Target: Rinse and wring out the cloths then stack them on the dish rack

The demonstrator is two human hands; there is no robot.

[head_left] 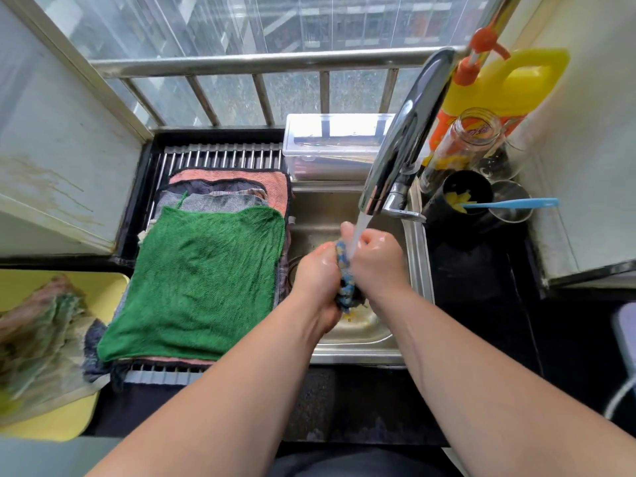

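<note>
Over sink (418, 266): left hand (318, 274), right hand (377, 264) around cloth (346, 287)

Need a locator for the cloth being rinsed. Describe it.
Find the steel sink right of the dish rack, under the running faucet. Over it, the left hand and right hand squeeze a bunched cloth between them. It is blue-patterned, wet and wadded, unlike the flat green cloth topping the rack's stack.

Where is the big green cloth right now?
In the head view, the green cloth lies flat on top of the other cloths on the dish rack, just left of the sink and the running tap.
</note>
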